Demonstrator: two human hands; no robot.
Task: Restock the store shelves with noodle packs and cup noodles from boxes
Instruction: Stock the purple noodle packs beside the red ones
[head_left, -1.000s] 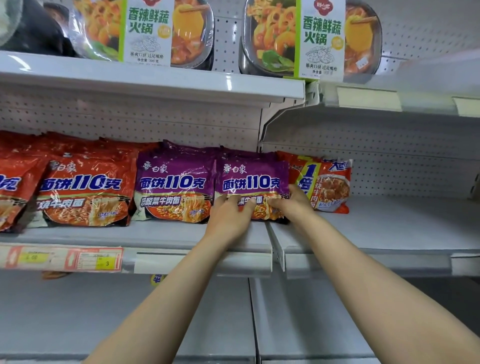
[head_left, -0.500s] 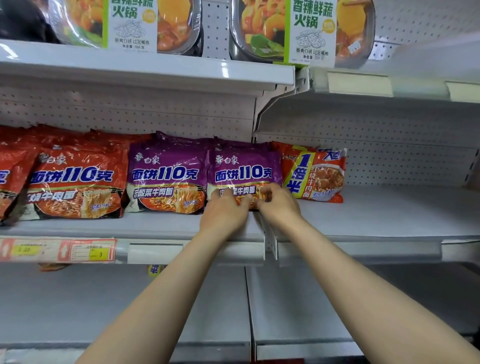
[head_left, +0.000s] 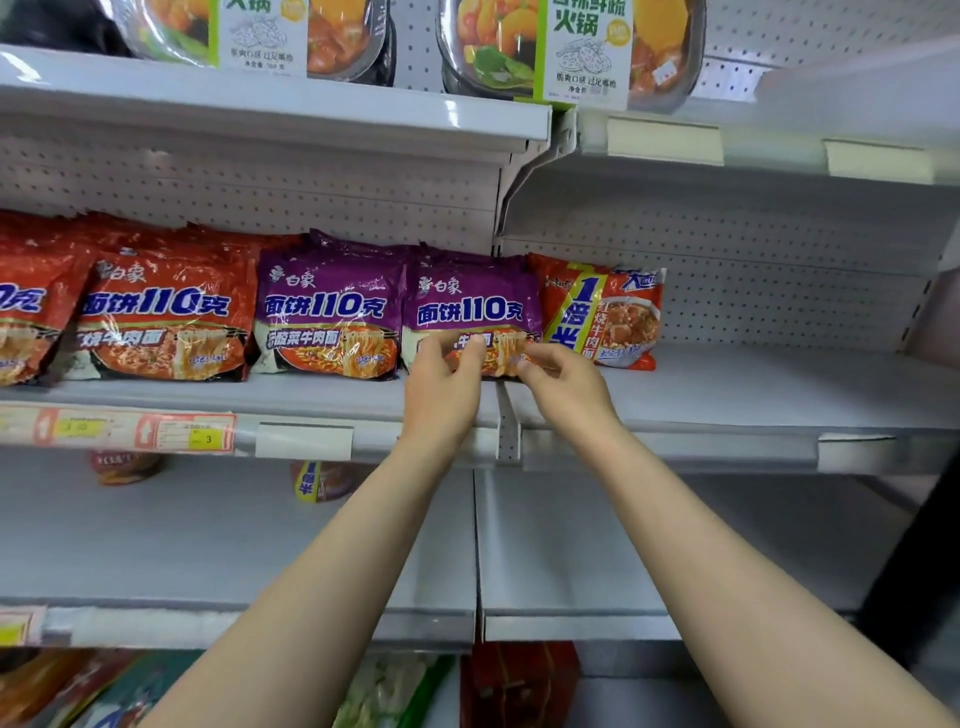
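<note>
While both hands work at its lower edge, a purple noodle pack (head_left: 470, 312) stands upright at the right end of a row on the middle shelf (head_left: 727, 395) of a white store rack, right at the seam where two shelf sections meet. The left hand (head_left: 441, 387) has its fingers curled over the pack's lower front, thumb side towards the centre, apparently gripping the wrapper. The right hand (head_left: 563, 382) reaches in from the right, its fingertips pinched at the pack's lower right corner; whether they actually clamp the wrapper or only touch it cannot be told.

Touching the pack on its left stands a second purple pack (head_left: 330, 317) of the same brand, with more purple wrappers stacked behind both. Further left run red noodle packs (head_left: 161, 317) of the same make, the outermost cut off by the frame edge. Just beside the handled pack on the right, a red-and-yellow noodle pack (head_left: 605, 312) leans at a slight tilt on the adjoining shelf section.

On the upper shelf (head_left: 270, 111), two foil hotpot trays (head_left: 571, 47) with green-and-white sleeves sit above the row. Price labels (head_left: 187, 434) are fixed along the middle shelf's front rail. Below, on the lower shelf (head_left: 218, 540), two small red items are partly hidden under the rail, and colourful packages (head_left: 395, 691) show at the bottom of the view.
</note>
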